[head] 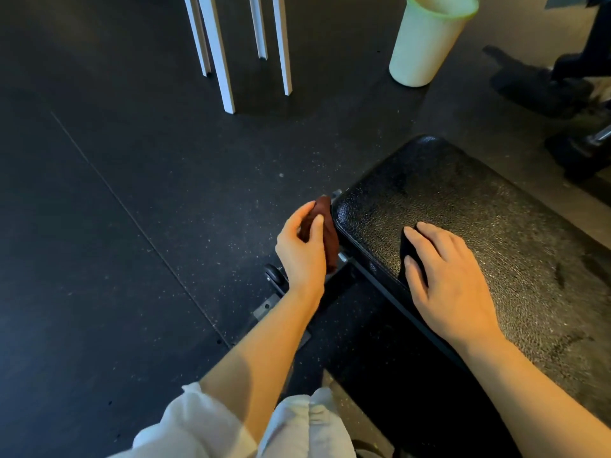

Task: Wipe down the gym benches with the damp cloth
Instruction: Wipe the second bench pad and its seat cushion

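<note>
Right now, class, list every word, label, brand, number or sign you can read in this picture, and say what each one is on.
None can be read.
The bench pad, the pale bin, the dark red cloth held by the left hand and the white legs show no lettering.
A small patch on the pad's side edge could be a label, but is too small to tell.

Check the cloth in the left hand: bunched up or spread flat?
Bunched: the dark red cloth is gathered in the left hand against the bench end.
</note>
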A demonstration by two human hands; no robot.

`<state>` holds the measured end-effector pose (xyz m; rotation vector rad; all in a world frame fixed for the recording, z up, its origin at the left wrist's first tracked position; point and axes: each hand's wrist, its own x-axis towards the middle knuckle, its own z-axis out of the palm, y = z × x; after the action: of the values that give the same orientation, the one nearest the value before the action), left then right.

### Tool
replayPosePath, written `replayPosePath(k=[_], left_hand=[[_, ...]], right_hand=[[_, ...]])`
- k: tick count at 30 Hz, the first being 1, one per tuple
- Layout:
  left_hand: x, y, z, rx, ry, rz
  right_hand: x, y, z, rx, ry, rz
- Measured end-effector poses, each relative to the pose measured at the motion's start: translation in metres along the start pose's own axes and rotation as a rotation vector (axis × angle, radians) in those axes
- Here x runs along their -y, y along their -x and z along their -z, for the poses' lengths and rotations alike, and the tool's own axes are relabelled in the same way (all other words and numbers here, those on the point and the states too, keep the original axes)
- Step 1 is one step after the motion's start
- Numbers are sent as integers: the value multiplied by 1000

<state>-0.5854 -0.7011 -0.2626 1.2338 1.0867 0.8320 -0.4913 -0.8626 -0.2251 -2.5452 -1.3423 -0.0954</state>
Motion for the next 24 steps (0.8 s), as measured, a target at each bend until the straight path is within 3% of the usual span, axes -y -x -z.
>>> replayPosePath(k=[6,10,16,21,24], left_hand=[[30,46,4,117,8,-138],[27,49,-3,68,-28,-175],[22,30,3,121,47,-81],[17,2,3,39,118,174],[17,15,1,23,26,41]], right_hand=[[1,1,0,-6,7,-3],[1,2,0,-8,6,-3],[2,2,1,3,12,-6],[3,3,2,-2,13,-10],[3,3,2,-3,10,-14]])
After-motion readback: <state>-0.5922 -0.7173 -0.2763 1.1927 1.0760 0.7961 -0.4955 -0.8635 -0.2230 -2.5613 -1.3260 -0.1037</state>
